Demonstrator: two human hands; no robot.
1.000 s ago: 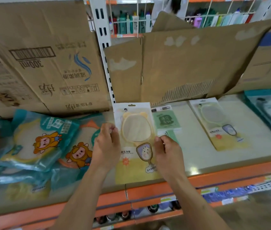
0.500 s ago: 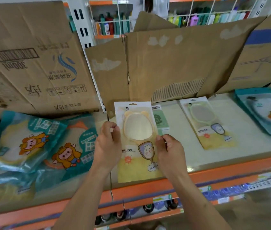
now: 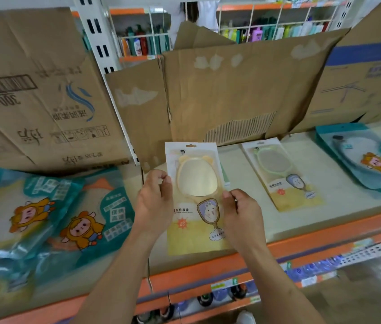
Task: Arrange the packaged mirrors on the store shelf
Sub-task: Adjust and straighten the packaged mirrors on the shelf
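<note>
1. At the shelf (image 3: 325, 183) front, centre, a yellow mirror pack (image 3: 194, 181) is held between both hands.
2. Left hand (image 3: 154, 199) pinches its left edge.
3. Right hand (image 3: 243, 213) pinches its right edge.
4. Green mirror pack (image 3: 280, 174) lies apart, rightward.

Upside-down "300ml" on the left cardboard box (image 3: 33, 90); yellow mirror package (image 3: 192, 206) reads "尚化妆镜" plus "20" in an orange sunburst; teal pouch (image 3: 86, 206) shows "便携高清"; remaining print too blurred to read.
</note>
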